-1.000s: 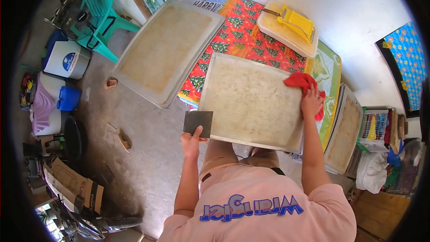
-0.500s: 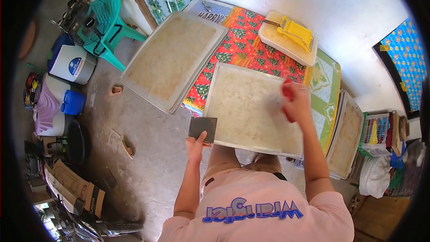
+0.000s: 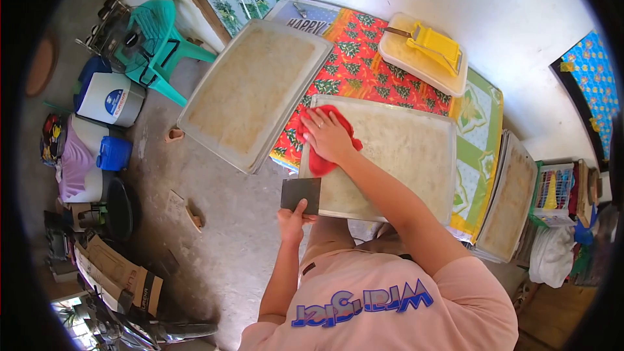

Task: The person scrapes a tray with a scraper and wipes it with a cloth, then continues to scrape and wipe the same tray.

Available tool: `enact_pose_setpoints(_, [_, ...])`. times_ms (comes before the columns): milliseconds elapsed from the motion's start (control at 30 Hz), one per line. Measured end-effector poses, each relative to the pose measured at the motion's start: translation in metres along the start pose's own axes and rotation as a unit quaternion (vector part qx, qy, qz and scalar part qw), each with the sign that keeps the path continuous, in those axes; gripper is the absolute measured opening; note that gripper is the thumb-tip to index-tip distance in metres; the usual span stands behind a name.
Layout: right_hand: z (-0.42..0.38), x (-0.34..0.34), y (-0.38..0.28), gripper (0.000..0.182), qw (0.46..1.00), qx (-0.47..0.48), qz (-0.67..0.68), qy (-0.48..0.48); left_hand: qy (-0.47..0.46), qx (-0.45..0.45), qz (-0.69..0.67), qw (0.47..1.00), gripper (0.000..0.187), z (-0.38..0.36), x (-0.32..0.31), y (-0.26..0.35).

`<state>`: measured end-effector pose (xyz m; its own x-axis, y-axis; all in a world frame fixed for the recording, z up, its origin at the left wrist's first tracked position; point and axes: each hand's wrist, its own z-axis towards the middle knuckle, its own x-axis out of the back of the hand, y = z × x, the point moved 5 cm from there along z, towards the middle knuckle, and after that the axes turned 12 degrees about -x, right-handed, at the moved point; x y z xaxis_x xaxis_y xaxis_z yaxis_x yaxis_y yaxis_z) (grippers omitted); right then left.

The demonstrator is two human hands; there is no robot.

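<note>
A shallow metal baking tray [image 3: 406, 153] with a raised rim and a pale, stained surface lies on the table in front of me. On its left end, my right hand [image 3: 329, 138] presses a bunched red cloth [image 3: 320, 164] against the surface, fingers spread over it. My left hand [image 3: 292, 223] pinches a dark, flat square plate [image 3: 301, 194] at its lower edge, thumb on top, by the tray's near left corner. Part of the cloth is hidden under my right palm.
Stacked baking trays [image 3: 250, 91] overhang the table's left side. A white tub [image 3: 396, 45] holding a yellow tool [image 3: 432, 49] stands at the back on the red tablecloth [image 3: 364, 71]. More trays [image 3: 513, 188] lean at the right. A green chair [image 3: 166, 45] stands at left.
My right hand has swept the red cloth from the tray's right side to its left end. The left hand still holds the dark plate in nearly the same place.
</note>
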<state>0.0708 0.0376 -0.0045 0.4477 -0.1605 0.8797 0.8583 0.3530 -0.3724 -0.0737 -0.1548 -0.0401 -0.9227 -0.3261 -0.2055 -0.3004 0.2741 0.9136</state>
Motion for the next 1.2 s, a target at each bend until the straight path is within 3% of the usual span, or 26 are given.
enact_pose_setpoints(233, [0.040, -0.004, 0.040, 0.049, 0.992, -0.093, -0.058, 0.062, 0.028, -0.021, -0.020, 0.999, 0.020, -0.002, -0.003, -0.006])
enact_pose_setpoints(400, [0.014, 0.008, 0.069, 0.052, 0.970, -0.200, -0.108, 0.081, 0.042, -0.037, -0.020, 0.998, 0.020, -0.003, -0.003, -0.009])
enact_pose_setpoints(500, [-0.027, 0.043, 0.125, 0.054, 0.950, -0.266, -0.149, 0.071, 0.053, -0.033, -0.011, 0.998, 0.020, -0.003, -0.004, -0.008])
enact_pose_setpoints(700, [-0.126, 0.123, 0.267, 0.054, 0.848, -0.451, -0.272, 0.051, 0.058, -0.037, 0.002, 0.998, 0.020, -0.004, -0.006, -0.003])
enact_pose_setpoints(767, [-0.151, 0.151, 0.294, 0.048, 0.840, -0.465, -0.259, 0.103, 0.053, -0.042, -0.016, 0.998, 0.018, -0.004, -0.011, 0.001])
enact_pose_setpoints(833, [-0.163, 0.177, 0.311, 0.042, 0.803, -0.522, -0.275, 0.081, 0.029, -0.026, -0.010, 0.999, 0.019, -0.001, -0.010, -0.001])
enact_pose_setpoints(933, [-0.166, 0.209, 0.332, 0.038, 0.792, -0.574, -0.197, 0.065, -0.015, 0.028, -0.001, 0.999, 0.029, 0.004, 0.000, -0.004])
enact_pose_setpoints(1000, [-0.143, 0.216, 0.304, 0.036, 0.848, -0.498, -0.129, 0.128, -0.027, 0.052, -0.046, 0.997, 0.038, -0.002, -0.004, 0.013])
enact_pose_setpoints(1067, [-0.112, 0.222, 0.238, 0.036, 0.896, -0.411, -0.047, 0.161, -0.031, 0.112, -0.183, 0.976, 0.047, -0.008, 0.000, 0.017])
enact_pose_setpoints(1200, [-0.060, 0.167, 0.194, 0.035, 0.945, -0.261, 0.076, 0.182, -0.094, 0.149, -0.386, 0.906, 0.064, -0.010, 0.004, 0.013])
